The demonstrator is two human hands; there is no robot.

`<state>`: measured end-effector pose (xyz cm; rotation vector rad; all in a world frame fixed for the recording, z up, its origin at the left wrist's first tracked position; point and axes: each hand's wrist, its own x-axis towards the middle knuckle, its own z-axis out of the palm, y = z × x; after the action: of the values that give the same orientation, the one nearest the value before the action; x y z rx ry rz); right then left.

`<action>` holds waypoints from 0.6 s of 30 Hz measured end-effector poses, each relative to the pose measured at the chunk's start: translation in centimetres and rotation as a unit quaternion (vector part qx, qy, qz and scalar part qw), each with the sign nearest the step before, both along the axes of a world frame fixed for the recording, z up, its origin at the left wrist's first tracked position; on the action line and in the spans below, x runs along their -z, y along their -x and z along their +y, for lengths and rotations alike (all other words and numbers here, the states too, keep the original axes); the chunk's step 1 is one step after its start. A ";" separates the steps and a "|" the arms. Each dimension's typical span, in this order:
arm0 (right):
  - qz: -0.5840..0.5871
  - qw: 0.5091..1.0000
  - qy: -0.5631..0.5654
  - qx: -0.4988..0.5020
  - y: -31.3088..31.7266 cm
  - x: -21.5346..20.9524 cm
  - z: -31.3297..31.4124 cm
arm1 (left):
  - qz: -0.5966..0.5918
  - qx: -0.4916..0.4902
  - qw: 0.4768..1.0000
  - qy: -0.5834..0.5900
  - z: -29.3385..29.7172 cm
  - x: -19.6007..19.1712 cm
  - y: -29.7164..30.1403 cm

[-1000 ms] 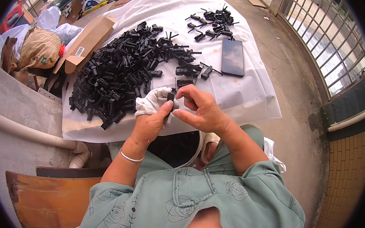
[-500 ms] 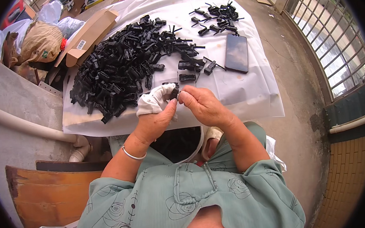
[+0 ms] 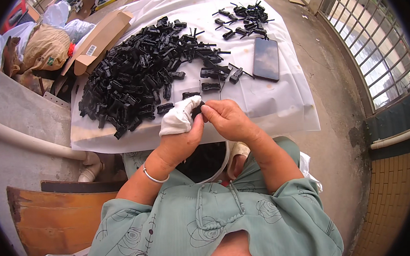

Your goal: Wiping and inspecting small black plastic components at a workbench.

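Close together over the table's near edge, both hands work on one small black plastic part. My left hand has a white cloth wrapped over its fingers and grips the part between them and the thumb. Thumb and forefinger of my right hand pinch at the part's right side; what exactly they hold there is hidden. Just beyond the hands lie several loose black plastic parts, some with thin stems. A large heap of the same black parts spreads to the left.
A smaller group of black parts lies far right on the white-covered table, beside a dark phone. An opened cardboard box stands far left. Below the table edge, between my knees, is a round bucket with dark contents.
My left hand has turned and shifted slightly right, so the cloth now covers more of the part. My right hand has moved slightly, still pinching at it.
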<state>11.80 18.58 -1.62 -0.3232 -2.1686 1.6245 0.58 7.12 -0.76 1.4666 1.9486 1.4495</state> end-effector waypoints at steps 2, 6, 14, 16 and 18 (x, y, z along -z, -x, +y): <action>-0.006 0.999 -0.043 0.026 0.3 0.3 -0.6 | 0.170 -0.013 0.983 -0.069 0.1 0.3 0.1; 0.060 0.993 -0.088 0.059 0.7 0.8 -0.9 | 0.218 -0.008 0.975 -0.031 -0.1 0.3 0.5; -0.067 0.988 -0.139 -0.004 -0.5 -0.3 1.1 | -0.266 0.070 0.960 -0.051 -0.3 -0.4 1.8; 0.017 0.992 -0.125 0.012 -0.6 0.2 1.2 | -0.339 0.071 0.937 -0.041 -0.4 -0.6 1.8; 0.081 0.985 -0.149 0.032 -0.2 0.5 1.4 | -0.285 0.044 0.957 -0.026 -0.3 -1.1 1.3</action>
<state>12.04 20.01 -2.13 -0.1638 -2.2099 1.2234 -0.71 6.79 0.29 0.9834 1.4811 1.6598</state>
